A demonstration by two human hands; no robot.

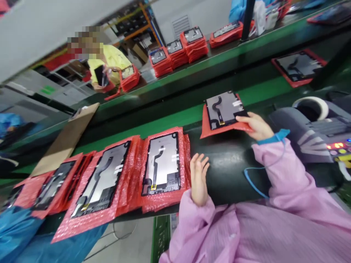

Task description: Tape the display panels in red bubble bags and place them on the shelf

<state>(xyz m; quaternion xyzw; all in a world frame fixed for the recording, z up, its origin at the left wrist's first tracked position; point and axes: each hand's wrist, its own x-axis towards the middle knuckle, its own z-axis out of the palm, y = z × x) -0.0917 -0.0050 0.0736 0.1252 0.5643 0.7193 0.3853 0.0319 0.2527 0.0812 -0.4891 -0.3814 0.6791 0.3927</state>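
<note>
My right hand [256,125] grips the lower right corner of a tablet screen panel [226,106], together with the red bubble-wrap sheet [205,122] under it. The panel is grey-backed with a black frame and a dark curved flex cable. It is over the far edge of the dark worktop. My left hand [199,177] is empty, fingers apart, just right of a stack of screen panels on red bubble wrap [164,164]. Left of that stack lies another stack with a similar panel [105,179] on top. A blue cord [253,184] runs from a blue band [274,137] on my right wrist.
A grey tape dispenser [304,128] with a tape roll stands at right. Behind the worktop runs a green conveyor [255,93] carrying another panel [298,67]. More wrapped stacks [193,44] line the far ledge. A person in yellow [115,60] handles panels there. Cardboard [65,138] leans at left.
</note>
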